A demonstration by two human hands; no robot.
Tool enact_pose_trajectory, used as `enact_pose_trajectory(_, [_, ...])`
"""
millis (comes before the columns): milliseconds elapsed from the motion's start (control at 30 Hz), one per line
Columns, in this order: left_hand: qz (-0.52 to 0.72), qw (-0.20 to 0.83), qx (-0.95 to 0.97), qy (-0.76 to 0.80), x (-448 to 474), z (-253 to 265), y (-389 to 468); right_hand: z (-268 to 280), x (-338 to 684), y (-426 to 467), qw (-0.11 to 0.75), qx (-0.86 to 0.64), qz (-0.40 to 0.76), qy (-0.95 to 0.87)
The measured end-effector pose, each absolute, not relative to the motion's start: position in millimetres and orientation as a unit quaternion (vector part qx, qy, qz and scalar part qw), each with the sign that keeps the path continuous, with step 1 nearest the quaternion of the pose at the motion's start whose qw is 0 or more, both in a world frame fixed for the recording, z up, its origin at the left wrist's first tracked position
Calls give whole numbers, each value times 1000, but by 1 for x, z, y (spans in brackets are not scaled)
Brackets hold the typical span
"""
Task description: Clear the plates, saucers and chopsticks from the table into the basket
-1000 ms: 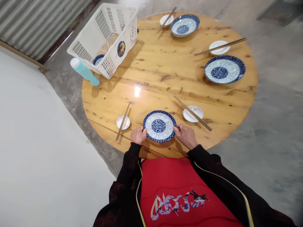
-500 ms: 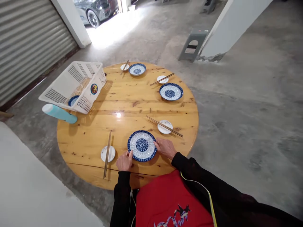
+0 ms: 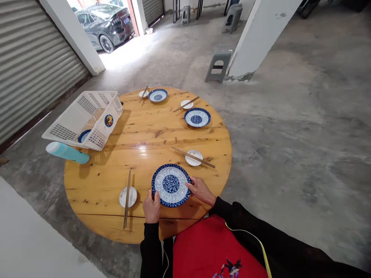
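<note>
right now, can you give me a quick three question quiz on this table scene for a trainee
1. True or false: both hands hold the nearest plate by its rim.
2. How many blue-patterned plates lie on the table outside the basket?
3. What lies across each small white dish: A spoon, B chopsticks, C fork?

Key: 1 true, the left hand and right hand touch opposite edges. 2 three. 3 B.

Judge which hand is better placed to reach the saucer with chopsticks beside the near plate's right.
Right, probably. The right hand on the plate rim sits just below that saucer and chopsticks; the left hand is across the plate, nearer the other saucer.
</note>
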State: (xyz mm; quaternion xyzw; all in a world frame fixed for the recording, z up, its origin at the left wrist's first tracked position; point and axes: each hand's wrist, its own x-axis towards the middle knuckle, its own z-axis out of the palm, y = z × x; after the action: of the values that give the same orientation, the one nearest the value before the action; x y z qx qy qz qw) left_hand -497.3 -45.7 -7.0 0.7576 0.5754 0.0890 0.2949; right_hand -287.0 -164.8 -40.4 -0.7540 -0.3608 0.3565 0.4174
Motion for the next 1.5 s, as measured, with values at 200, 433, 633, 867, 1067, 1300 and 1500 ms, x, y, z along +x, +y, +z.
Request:
enact_pose_trajectory(200, [147,283,792,521,-444,24,-84,-13,-230,-207,507,-694,407,-310])
enact_pose_trajectory(433, [209,361,776,473,-310,15,-157,7,-96,-288,517,-721,336,-316])
enact_pose_trajectory(633, [161,385,782,463,-196,18,-222,20,4,-365,493,-762,299,-295])
enact_pose_trajectory(867, [80,315,786,526,-133,39,-224,18,69,-360,475,-756,342,-292])
enact_pose_trajectory(1067, [71,279,761,581,-89,42,-196,6,121,-304,476,-733,352,-335])
enact_pose_trajectory(1300, [88,295,695,650,-32,29,-146,10,194,-214,420,-717,347,-434])
enact_pose_trajectory(1500, [104,302,639,700,-8,21,-99,0,221,-131,384,-687,370,-493])
